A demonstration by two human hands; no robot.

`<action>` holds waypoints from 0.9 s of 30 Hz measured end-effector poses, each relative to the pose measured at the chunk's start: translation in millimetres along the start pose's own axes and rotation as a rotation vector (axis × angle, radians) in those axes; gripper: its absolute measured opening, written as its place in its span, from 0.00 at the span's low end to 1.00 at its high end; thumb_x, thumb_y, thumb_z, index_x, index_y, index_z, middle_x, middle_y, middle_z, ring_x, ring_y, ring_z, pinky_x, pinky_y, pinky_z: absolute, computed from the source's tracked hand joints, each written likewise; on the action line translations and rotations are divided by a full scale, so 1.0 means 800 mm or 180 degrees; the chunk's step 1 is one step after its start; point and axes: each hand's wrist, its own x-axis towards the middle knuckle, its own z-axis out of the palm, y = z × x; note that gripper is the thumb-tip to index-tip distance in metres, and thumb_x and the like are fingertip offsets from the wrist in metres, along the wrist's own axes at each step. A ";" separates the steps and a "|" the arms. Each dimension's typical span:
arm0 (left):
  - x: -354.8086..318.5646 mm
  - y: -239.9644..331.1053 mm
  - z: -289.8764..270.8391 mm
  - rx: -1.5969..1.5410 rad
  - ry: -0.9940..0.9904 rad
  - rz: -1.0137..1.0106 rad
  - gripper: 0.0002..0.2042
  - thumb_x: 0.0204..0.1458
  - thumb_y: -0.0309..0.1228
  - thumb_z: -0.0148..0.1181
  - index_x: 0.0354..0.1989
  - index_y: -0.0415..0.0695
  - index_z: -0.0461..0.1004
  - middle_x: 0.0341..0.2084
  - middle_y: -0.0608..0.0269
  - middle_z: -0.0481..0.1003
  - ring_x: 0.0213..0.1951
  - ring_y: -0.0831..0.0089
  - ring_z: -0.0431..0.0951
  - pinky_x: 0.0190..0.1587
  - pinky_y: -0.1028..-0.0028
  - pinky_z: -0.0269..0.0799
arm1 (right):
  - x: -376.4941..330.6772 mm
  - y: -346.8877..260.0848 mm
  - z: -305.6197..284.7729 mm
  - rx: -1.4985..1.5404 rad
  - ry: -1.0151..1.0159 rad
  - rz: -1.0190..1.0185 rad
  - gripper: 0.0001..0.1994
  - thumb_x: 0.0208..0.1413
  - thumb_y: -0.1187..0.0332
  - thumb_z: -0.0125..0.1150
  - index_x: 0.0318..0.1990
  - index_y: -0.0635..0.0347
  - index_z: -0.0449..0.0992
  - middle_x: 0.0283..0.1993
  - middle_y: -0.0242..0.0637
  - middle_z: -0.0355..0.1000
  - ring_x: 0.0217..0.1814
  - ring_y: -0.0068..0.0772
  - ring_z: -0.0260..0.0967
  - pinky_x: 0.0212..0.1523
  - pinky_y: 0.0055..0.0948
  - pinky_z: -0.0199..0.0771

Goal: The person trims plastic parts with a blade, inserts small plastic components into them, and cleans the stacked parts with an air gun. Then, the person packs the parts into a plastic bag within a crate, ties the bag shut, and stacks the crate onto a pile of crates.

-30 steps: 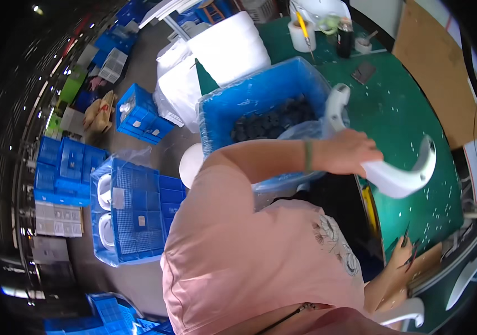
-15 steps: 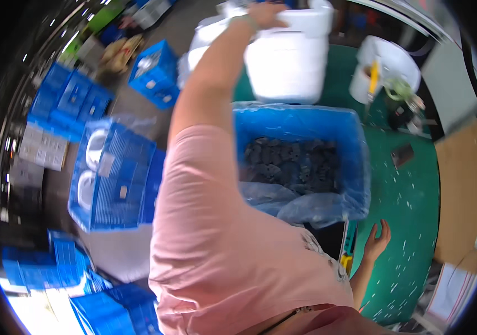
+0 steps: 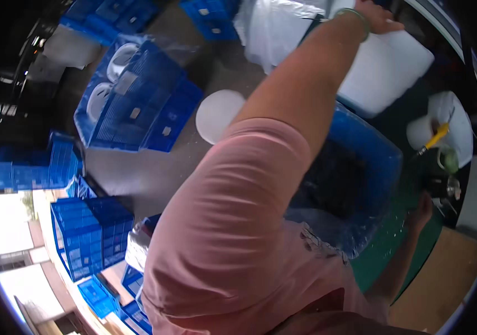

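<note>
My left arm stretches across the view to the upper right. My left hand, with a green bangle at the wrist, is over the far edge of a white box-shaped stack. Its thumb is apart from the fingers, whose tips are partly hidden. Under that arm stands a blue bin lined with clear plastic, and dark pieces lie in it. My right hand is blurred and dim above the green table. Its fingers look apart, and a small dark object is just beyond it.
A white basin and a yellow-handled brush are at the right. Blue crates stand on the grey floor at the left, with more at the lower left. A round white lid-like disc shows beside my arm.
The view has swung left, so the bin and white stack appear farther right. My left hand remains at the white stack. My right hand has moved farther away, towards the small dark object.
</note>
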 end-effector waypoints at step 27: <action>-0.006 -0.045 -0.026 -0.0201 0.0553 -0.0577 0.20 0.55 0.45 0.44 0.43 0.42 0.72 0.41 0.49 0.74 0.47 0.56 0.71 0.51 0.65 0.62 | 0.109 -0.138 -0.061 0.3501 0.0520 -0.1070 0.22 0.59 0.53 0.45 0.47 0.64 0.69 0.35 0.33 0.71 0.14 0.10 0.52 0.13 0.11 0.49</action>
